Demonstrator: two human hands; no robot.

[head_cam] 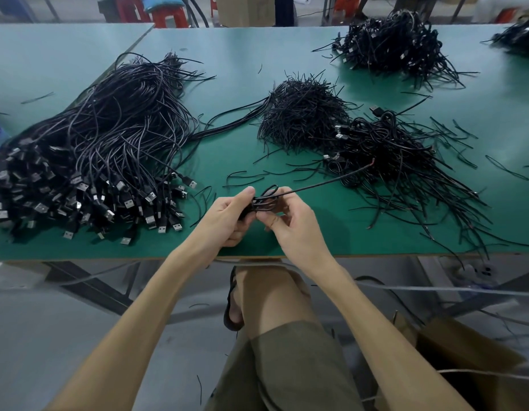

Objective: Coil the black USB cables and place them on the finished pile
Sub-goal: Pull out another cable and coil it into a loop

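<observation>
A: Where's the cable point(264, 201)?
B: Half-coiled above the worktop point(331, 232), near its front edge, between 2 hands.
A: Each grip?
B: The left hand point(227, 216) curls round the loops; the right hand point(290, 223) pinches them, loose end trailing right.

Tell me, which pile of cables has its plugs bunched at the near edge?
The big left pile: long loose cables, silver plugs fanned toward the near edge. The other piles are tangled, with only stray plugs showing.

text: none legible | labels: none | brands: none
</observation>
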